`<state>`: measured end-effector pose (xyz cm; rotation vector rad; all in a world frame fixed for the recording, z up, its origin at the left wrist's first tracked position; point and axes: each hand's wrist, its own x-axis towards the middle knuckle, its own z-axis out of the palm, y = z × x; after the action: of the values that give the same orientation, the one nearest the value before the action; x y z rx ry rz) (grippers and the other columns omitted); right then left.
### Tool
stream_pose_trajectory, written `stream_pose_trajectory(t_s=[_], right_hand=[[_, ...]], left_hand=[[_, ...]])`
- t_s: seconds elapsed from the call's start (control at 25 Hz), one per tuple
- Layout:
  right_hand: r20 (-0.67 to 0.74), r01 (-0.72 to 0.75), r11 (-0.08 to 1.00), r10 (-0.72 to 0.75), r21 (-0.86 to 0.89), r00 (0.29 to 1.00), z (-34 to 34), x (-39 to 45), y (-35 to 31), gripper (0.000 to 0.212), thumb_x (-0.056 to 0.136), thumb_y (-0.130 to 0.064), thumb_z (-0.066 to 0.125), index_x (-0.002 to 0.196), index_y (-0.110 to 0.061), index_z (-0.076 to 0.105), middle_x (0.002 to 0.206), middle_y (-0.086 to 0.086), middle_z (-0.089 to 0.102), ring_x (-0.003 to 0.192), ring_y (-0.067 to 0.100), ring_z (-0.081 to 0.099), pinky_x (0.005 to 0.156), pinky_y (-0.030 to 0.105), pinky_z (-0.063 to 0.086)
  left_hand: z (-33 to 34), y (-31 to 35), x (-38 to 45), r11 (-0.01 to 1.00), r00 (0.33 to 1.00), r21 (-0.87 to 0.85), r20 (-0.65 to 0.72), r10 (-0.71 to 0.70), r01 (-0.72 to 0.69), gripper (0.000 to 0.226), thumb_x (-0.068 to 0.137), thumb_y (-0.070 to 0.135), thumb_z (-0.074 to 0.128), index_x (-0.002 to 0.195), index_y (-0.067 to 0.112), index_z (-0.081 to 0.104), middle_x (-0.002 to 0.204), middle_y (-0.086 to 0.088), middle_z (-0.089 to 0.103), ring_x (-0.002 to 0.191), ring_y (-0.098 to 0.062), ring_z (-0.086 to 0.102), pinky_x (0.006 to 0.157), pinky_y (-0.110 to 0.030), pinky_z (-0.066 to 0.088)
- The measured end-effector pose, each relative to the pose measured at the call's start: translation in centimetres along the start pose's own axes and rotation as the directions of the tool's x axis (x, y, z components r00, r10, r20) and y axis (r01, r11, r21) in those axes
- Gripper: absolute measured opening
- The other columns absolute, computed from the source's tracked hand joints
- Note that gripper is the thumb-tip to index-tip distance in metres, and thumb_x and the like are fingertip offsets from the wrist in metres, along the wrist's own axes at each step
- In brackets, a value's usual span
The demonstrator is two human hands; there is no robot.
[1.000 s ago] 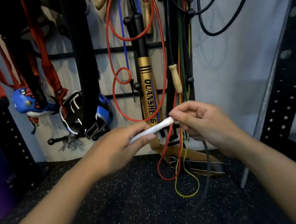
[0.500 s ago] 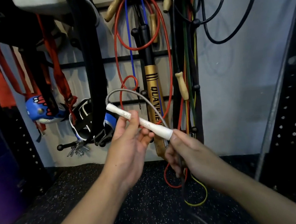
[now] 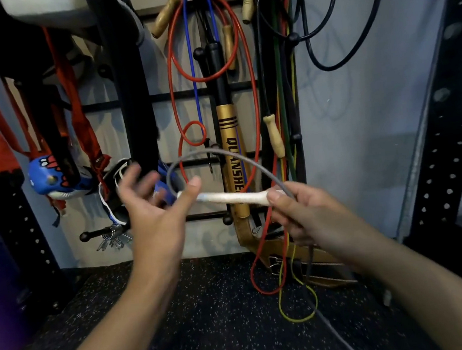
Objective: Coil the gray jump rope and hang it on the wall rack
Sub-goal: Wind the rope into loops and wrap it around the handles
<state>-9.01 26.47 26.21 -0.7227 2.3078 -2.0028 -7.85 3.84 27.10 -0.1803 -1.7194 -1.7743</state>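
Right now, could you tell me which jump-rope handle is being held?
The white handle, gripped by the right hand; the wooden handles hang untouched on the wall rack.

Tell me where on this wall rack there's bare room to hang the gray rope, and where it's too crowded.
Bare wall opens right of the green and yellow bands, up to the black perforated upright; whether pegs are there cannot be told. The black knob peg below the white handle looks empty. It is crowded around the red rope and gold bat.

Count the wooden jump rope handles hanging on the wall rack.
4: one top left of the red rope, one inside its loop, one pale at the top, one lower right. Others may be hidden.
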Motion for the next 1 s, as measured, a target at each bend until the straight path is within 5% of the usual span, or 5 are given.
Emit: stream_pose_trajectory(t_s=[0.08, 0.16, 0.4, 0.64, 1.0], right_hand=[[0.087, 0.022, 0.978, -0.004, -0.206, 0.996, -1.2, -0.1, -0.4, 0.021, 0.104, -0.036, 0.056, 0.105, -0.019, 0.068, 0.066, -0.011, 0.055, 0.046, 0.001, 0.041, 0.043, 0.016, 0.035], [0.178, 0.092, 0.94, -0.034, -0.328, 0.984, -1.5, -0.2, -0.5, 0.019, 0.102, -0.04, 0.059, 0.104, -0.023, 0.067, 0.064, -0.015, 0.058, 0.047, -0.004, 0.044, 0.044, 0.013, 0.037], [0.253, 0.139, 0.974, -0.092, -0.176, 0.963, -0.8, -0.2, -0.7, 0.038, 0.09, -0.049, 0.064, 0.109, -0.021, 0.045, 0.072, 0.0, 0.059, 0.043, -0.004, 0.042, 0.043, 0.008, 0.033], [0.28, 0.033, 0.994, -0.061, 0.105, 0.958, -1.7, -0.2, -0.3, 0.033, 0.09, -0.021, 0.075, 0.116, -0.013, 0.056, 0.073, 0.007, 0.06, 0.05, 0.006, 0.046, 0.046, 0.018, 0.037], [-0.032, -0.01, 0.999, 0.012, 0.034, 0.999, -3.4, -0.4, 0.4, 0.039, 0.09, -0.059, 0.066, 0.086, -0.022, 0.076, 0.061, -0.003, 0.042, 0.043, 0.012, 0.038, 0.043, 0.025, 0.04]], left_hand=[[-1.0, 1.5, 0.9, 0.837, 0.907, 0.355, 0.227, 0.355, -0.416, 0.064, 0.086, 0.052, 0.074, 0.142, 0.04, 0.047, 0.14, 0.017, 0.058, 0.127, 0.006, 0.052, 0.1, -0.01, 0.04], [-0.4, 2.9, 1.0, 0.68, 0.757, 0.45, 0.606, 0.244, -0.579, 0.05, 0.09, 0.067, 0.057, 0.134, 0.045, 0.056, 0.126, 0.031, 0.062, 0.117, 0.016, 0.055, 0.092, -0.005, 0.045], [2.1, 2.2, -1.1, 0.767, 0.613, 0.467, 0.781, -0.124, -0.44, 0.059, 0.087, 0.067, 0.039, 0.127, 0.028, 0.058, 0.102, -0.001, 0.077, 0.097, -0.015, 0.07, 0.088, -0.046, 0.053], [1.2, 0.6, -0.6, 0.828, 0.548, 0.447, 0.81, -0.212, -0.34, 0.047, 0.095, 0.062, 0.035, 0.096, 0.023, 0.063, 0.075, 0.018, 0.067, 0.067, 0.001, 0.06, 0.066, -0.025, 0.051], [0.8, 0.4, 1.7, 0.877, 0.928, -0.409, 0.36, -0.099, 0.252, 0.037, 0.106, 0.037, 0.048, 0.111, 0.005, 0.065, 0.085, -0.002, 0.071, 0.06, -0.009, 0.056, 0.048, -0.022, 0.051]])
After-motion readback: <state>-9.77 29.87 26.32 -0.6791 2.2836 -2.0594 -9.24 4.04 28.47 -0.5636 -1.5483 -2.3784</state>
